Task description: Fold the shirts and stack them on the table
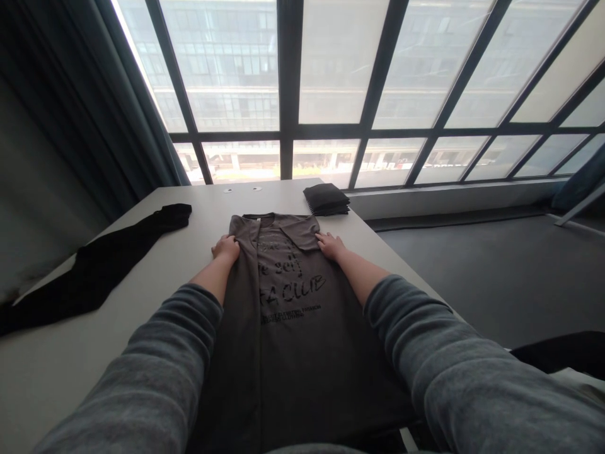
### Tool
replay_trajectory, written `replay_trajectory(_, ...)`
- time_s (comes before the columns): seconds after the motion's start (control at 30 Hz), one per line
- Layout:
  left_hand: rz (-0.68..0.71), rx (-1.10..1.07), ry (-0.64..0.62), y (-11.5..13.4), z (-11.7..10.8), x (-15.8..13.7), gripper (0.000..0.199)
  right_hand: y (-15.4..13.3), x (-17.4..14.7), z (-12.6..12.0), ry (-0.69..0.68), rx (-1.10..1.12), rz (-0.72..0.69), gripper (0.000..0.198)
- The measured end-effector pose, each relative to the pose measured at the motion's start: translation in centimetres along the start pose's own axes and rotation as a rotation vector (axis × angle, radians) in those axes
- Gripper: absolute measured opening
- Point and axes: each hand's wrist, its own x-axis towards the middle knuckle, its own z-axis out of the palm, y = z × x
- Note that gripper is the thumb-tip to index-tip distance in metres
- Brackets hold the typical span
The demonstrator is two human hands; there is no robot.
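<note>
A dark grey T-shirt [302, 359] with black printed lettering lies front up on the table, its neckline toward the window. Its left side is folded inward over part of the print, and a sleeve is folded across at the upper right. My left hand [227, 248] is closed on the shirt's left edge near the shoulder. At the opposite edge, my right hand [331, 245] holds the cloth beside the folded sleeve, fingers bent over it. The shirt's lower end runs down toward my body between my forearms.
On the white table [208, 202], a black garment [104, 265] lies stretched out at the left. A stack of folded black cloth [327, 199] sits by the far right edge. Windows [331, 75] stand behind, a dark curtain [89, 94] at left, grey floor [454, 258] at right.
</note>
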Motion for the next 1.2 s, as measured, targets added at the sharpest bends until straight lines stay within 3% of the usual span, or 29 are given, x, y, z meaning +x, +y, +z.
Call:
replay_trajectory(0.4, -0.057, 0.011, 0.019, -2.6, 0.1, 6.0, 0.046, -2.5, 7.2, 0.7, 0.001, 0.034, -0.008, 0.059)
replay_trajectory(0.57, 0.015, 0.054, 0.035, -1.3, 0.1, 5.0, 0.047, -2.3, 7.6, 0.8, 0.056, 0.066, -0.028, 0.059)
replay_trajectory(0.7, 0.284, 0.206, -0.067, 0.6, 0.4, -0.1, 0.057, -1.5, 7.3, 0.7, 0.122, 0.161, -0.055, 0.061)
replay_trajectory(0.8, 0.377, 0.231, -0.157, 0.9, 0.1, -5.7, 0.067, -0.9, 7.1, 0.8, 0.16, 0.229, -0.089, 0.063)
replay_trajectory(0.97, 0.532, 0.129, -0.252, -1.8, -1.7, -16.5, 0.068, -0.6, 5.7, 0.9, 0.17, 0.246, -0.109, 0.065)
replay_trajectory(1.2, 0.619, 0.013, -0.245, -6.3, -4.4, -30.2, 0.074, -0.3, 1.8, 0.8, 0.151, 0.235, -0.15, 0.064)
